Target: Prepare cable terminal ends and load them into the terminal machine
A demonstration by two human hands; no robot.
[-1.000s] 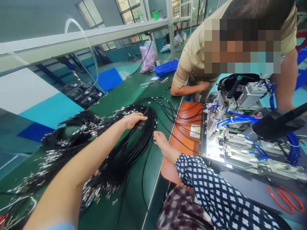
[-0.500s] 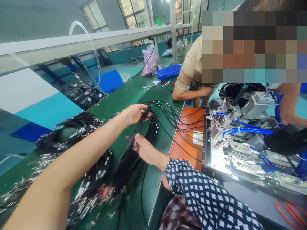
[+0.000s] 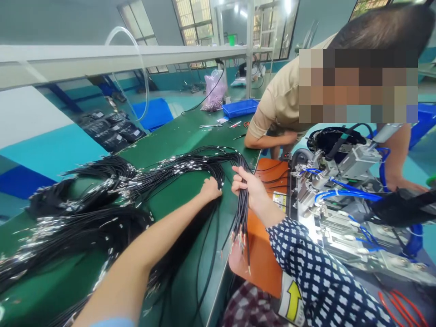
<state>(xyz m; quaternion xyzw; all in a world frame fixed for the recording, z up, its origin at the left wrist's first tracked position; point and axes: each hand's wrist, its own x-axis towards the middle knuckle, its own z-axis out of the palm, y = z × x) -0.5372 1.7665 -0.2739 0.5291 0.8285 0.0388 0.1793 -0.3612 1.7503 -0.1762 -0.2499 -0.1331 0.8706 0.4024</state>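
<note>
My right hand is closed round a bunch of thin black cables. Their stripped, coloured ends hang below it over the orange panel. My left hand has its fingers curled on a thicker black cable bundle, just left of the right hand. From there the bundle arches left over the green table, with white tags along it. Beneath my left forearm lie more black cables, partly hidden by the arm.
Coiled cable bundles cover the table's left side. A metal machine with blue tubes stands at the right, close to my right sleeve. Across from me a co-worker leans over it. A blue tray and a pink bag sit farther back.
The dark bundle that both hands held has been lowered. My right hand has moved right and now grips cable ends above the orange panel. My left hand has moved lower, onto the bundle.
</note>
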